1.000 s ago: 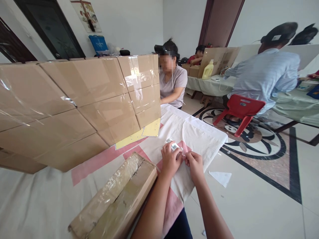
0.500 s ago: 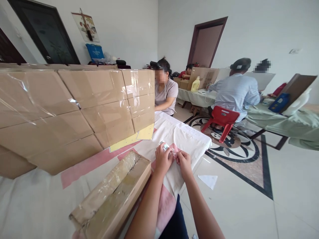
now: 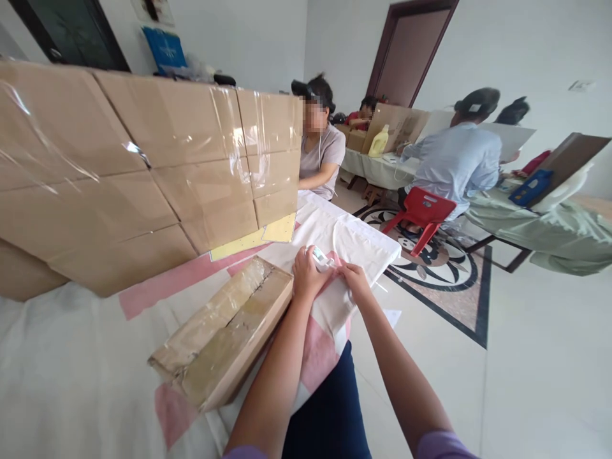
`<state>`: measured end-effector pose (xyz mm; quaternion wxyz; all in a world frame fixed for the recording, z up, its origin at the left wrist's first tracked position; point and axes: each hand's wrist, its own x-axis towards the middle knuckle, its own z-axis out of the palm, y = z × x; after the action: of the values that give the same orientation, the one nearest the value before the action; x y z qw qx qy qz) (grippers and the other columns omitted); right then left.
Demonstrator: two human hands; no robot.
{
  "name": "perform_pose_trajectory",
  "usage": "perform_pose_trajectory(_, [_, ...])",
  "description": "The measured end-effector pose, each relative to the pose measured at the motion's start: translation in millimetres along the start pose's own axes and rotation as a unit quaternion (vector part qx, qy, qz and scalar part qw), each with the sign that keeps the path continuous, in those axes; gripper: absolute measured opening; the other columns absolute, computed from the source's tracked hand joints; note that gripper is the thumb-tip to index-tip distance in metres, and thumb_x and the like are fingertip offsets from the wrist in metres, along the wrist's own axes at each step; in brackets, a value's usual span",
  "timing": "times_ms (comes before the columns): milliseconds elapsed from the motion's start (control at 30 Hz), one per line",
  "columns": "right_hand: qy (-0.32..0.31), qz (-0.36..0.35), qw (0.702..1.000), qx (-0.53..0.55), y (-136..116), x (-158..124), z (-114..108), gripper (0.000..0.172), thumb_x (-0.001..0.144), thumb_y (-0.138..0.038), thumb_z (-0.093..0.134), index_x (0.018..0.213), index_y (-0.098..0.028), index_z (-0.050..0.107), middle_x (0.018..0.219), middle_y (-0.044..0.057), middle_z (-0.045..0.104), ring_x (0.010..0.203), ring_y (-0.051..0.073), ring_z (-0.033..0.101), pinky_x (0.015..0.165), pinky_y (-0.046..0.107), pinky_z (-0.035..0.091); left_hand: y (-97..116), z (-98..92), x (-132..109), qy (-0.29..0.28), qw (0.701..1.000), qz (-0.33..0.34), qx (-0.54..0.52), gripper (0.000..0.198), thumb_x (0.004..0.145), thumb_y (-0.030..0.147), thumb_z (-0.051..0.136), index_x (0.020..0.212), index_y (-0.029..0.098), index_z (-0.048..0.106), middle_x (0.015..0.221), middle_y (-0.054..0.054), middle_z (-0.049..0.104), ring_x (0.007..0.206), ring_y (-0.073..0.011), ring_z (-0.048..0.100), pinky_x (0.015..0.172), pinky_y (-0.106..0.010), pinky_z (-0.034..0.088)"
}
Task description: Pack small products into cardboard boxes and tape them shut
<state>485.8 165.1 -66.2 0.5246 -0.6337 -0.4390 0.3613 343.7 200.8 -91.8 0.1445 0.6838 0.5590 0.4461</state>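
Taped cartons (image 3: 153,166) rise at 10 o'clock from a worker's hands, with a long box (image 3: 229,331) at 8 o'clock. The left hand (image 3: 306,275) clasps a small white object (image 3: 321,257) over a cloth-covered table (image 3: 366,237); a co-worker (image 3: 329,150) is at 12 o'clock. Just beside, the right hand's (image 3: 356,279) fingers bunch together, their grip unclear. At 2 o'clock stands a red chair (image 3: 428,207).
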Motion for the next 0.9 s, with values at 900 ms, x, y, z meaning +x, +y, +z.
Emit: perform_pose_trajectory(900, [0.065,-0.210,0.966,0.140,-9,-90,27,0.041,0.087,-0.053,0.073,0.065,-0.021,0.057,0.101,0.006,0.055,0.113,0.023,0.056,0.108,0.040,0.044,43,-63.3,-39,-0.063,0.944,-0.029,-0.322,0.033,0.098,0.046,0.052,0.094,0.017,0.068,0.094,-0.009,0.073,0.090,-0.0211,0.070,0.081,-0.031,0.055])
